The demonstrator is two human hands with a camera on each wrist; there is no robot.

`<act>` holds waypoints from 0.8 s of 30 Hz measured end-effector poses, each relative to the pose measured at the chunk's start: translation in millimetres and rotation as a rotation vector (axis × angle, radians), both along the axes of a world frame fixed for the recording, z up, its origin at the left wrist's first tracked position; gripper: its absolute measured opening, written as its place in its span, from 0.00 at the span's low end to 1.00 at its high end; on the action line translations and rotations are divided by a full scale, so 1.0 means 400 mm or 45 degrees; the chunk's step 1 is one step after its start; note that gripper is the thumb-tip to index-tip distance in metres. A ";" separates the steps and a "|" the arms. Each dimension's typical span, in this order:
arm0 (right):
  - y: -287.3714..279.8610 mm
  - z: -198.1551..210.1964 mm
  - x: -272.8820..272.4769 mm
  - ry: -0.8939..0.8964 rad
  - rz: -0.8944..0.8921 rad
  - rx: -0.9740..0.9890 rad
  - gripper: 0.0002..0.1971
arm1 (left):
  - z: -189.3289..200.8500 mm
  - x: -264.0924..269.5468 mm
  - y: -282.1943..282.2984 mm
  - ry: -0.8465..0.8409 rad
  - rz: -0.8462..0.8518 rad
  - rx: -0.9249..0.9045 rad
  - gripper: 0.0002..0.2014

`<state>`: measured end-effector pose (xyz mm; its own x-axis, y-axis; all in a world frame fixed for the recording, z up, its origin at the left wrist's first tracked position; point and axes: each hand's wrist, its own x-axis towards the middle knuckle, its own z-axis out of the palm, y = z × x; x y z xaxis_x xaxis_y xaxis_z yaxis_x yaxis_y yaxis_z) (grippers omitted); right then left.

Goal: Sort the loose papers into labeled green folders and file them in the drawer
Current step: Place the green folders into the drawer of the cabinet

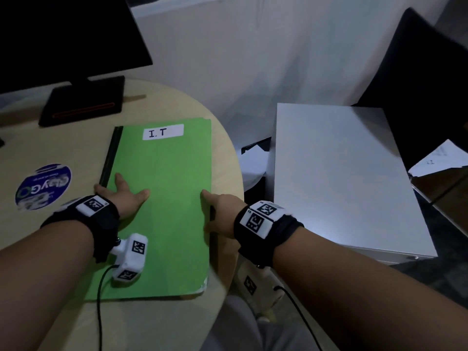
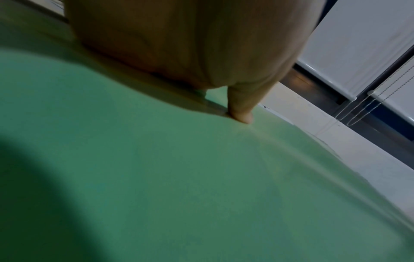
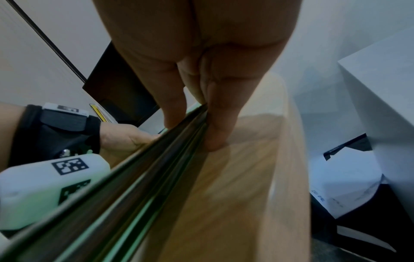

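A stack of green folders (image 1: 164,211) lies on the round beige table (image 1: 228,153), and the top one bears a white label reading "I.T" (image 1: 162,132). My left hand (image 1: 124,191) rests flat on the top folder near its left edge, fingers spread. In the left wrist view its thumb (image 2: 240,113) presses on the green cover (image 2: 201,177). My right hand (image 1: 212,206) pinches the stack's right edge. The right wrist view shows the right hand (image 3: 192,127) with its thumb on top and the fingers under the layered folder edges (image 3: 134,177).
A white drawer cabinet (image 1: 342,173) stands right of the table. Loose white sheets (image 1: 253,160) lie in the gap between them, and another sheet (image 1: 440,158) sits at far right. A black monitor with its base (image 1: 83,102) occupies the table's back left, near a round sticker (image 1: 43,186).
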<state>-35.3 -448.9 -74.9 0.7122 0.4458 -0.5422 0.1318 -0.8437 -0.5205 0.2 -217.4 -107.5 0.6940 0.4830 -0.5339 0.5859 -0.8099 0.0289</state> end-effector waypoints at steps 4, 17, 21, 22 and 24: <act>-0.001 -0.009 -0.004 -0.074 0.006 0.009 0.31 | -0.009 0.009 0.008 -0.020 -0.040 0.075 0.43; -0.149 -0.006 -0.062 -0.214 -0.640 0.477 0.28 | 0.119 -0.019 -0.128 -0.842 -0.302 0.136 0.40; -0.309 -0.029 -0.132 -0.589 -0.839 0.298 0.16 | 0.210 -0.068 -0.339 -1.272 -0.463 -0.295 0.33; -0.345 -0.043 -0.154 -0.672 -0.872 0.205 0.14 | 0.224 -0.090 -0.408 -1.357 -0.516 -0.432 0.31; -0.410 -0.075 -0.201 -0.782 -0.913 -0.003 0.12 | 0.232 -0.146 -0.546 -1.417 -0.646 -0.702 0.27</act>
<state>-115.8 -613.0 -105.1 0.9776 -0.2099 0.0184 -0.1684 -0.8309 -0.5304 -58.2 -436.0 -14.8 0.9207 -0.0490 0.3872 -0.3215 -0.6577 0.6812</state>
